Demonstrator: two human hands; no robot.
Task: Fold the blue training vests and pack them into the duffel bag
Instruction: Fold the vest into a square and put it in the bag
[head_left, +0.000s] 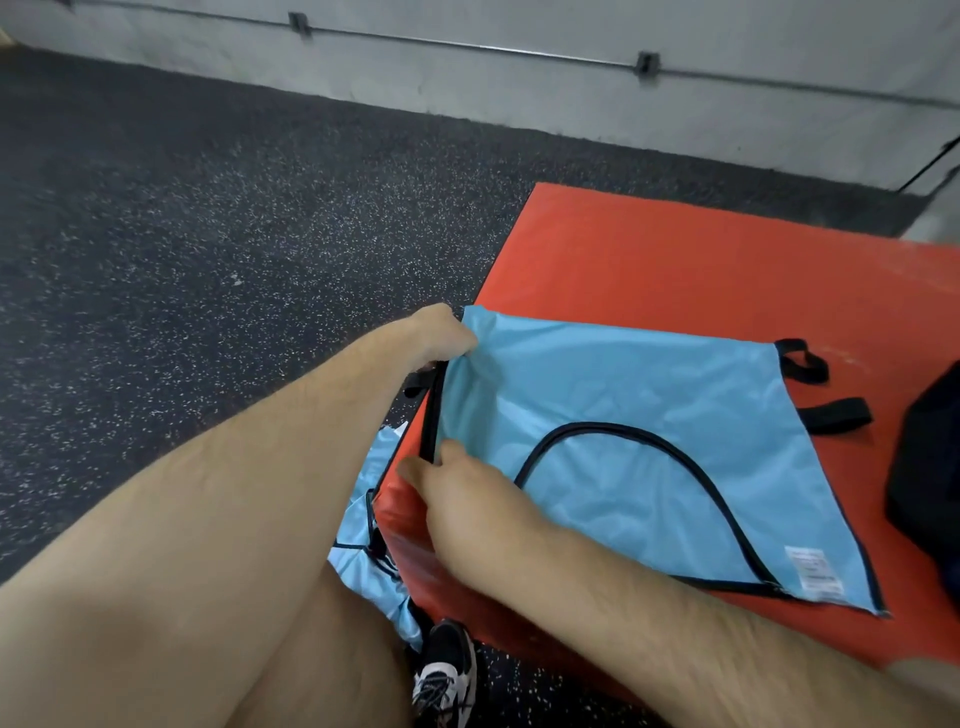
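Head view: the left hand (440, 339) and, lower in frame, the right hand (462, 501) each pinch the vest (623, 405) by its frame-left trimmed edge. It spreads rightward from them, toward the bag (930, 467).

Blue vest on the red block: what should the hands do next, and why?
Probably lift the left edge across to the right edge, folding the blue vest in half: it lies flat on the red block, and the left hand and right hand both pinch that edge.
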